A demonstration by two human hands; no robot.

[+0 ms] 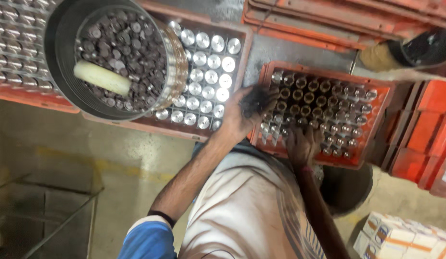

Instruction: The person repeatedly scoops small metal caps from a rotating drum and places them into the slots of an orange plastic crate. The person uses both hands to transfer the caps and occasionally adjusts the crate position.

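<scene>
An orange tray point(383, 112) holds rows of small metal cylinders point(328, 103), some dark and hollow, some shiny. My right hand point(303, 144) rests on the tray's near rows with its fingers down among the cylinders; whether it grips one is hidden. My left hand point(243, 112) hovers at the tray's left edge, cupped palm-up around a small heap of dark metal pieces point(255, 100).
A round metal basket point(60, 57) of dark parts with a pale cylinder point(101, 77) sits on another orange tray of shiny round caps point(209, 62). Stacked orange trays point(319, 24) lie beyond, crates point(431, 124) at right, cartons point(405, 237) and a dark bucket point(350, 187) nearby. Another person's foot point(415, 48) shows top right.
</scene>
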